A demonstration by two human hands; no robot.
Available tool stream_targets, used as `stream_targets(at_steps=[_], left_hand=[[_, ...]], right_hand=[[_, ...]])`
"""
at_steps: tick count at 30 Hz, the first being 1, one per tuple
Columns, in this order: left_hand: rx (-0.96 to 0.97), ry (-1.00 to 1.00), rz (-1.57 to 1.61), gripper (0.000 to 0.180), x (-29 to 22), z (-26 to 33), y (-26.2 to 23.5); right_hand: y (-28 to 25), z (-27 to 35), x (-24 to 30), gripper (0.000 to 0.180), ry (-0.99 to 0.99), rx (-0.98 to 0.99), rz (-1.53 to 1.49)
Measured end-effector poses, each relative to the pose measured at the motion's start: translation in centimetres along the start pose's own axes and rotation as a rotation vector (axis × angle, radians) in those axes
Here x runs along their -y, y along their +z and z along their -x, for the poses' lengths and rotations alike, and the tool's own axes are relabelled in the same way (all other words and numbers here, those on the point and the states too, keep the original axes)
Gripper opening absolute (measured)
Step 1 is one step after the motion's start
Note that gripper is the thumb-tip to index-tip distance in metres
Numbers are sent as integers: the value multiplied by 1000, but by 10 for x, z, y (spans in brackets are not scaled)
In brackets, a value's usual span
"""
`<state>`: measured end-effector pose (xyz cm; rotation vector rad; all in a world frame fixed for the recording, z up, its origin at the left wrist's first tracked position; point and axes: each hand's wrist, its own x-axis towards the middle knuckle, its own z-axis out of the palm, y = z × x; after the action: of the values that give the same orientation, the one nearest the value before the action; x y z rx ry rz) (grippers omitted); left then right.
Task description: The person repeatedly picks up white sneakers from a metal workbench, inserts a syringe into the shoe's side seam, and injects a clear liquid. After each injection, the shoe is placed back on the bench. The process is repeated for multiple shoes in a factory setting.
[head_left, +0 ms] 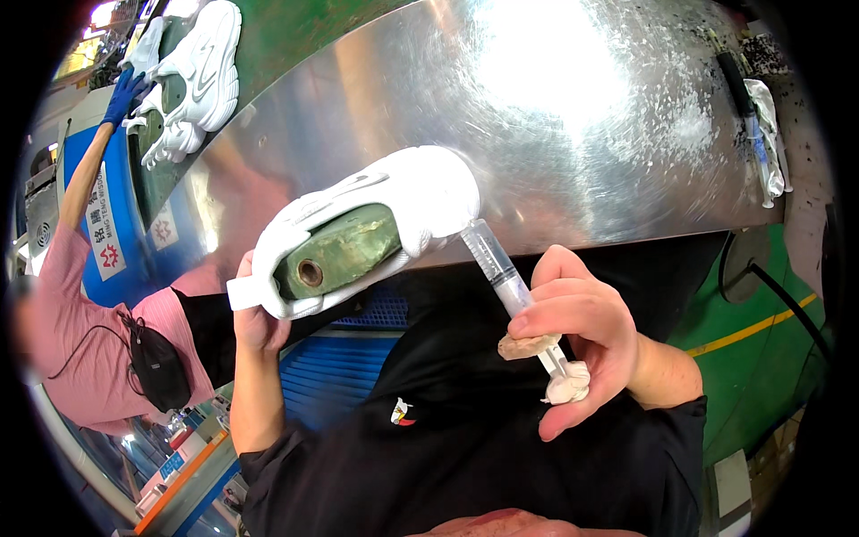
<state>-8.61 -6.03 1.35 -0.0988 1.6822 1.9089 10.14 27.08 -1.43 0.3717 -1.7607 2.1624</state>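
Note:
My left hand [262, 324] grips a white sneaker [438, 183] from beneath its heel end, the fingers mostly hidden behind the shoe. A green shoe last [358, 242] with a round metal-rimmed hole fills the sneaker's opening. My right hand [586, 318] is closed round a clear plastic syringe [510, 291]. The syringe slants up to the left, its tip at the toe end of the sneaker; whether it touches cannot be made out. Pale wrapping covers the syringe's finger flange and its plunger end, where my thumb lies.
A shiny metal tabletop [358, 116] lies beyond the sneaker. At its right end rest a black-handled brush-like tool [736, 85] and a crumpled whitish strip [769, 134]. On the left, a co-worker's blue-gloved hand [123, 97] reaches among several white sneakers [201, 67].

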Motion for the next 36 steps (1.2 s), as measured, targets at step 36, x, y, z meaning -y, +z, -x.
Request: stream_targets(at_steps=[36], left_hand=[[222, -339, 295, 92, 43, 67, 57]], right_hand=[[12, 8, 13, 67, 14, -3, 110]])
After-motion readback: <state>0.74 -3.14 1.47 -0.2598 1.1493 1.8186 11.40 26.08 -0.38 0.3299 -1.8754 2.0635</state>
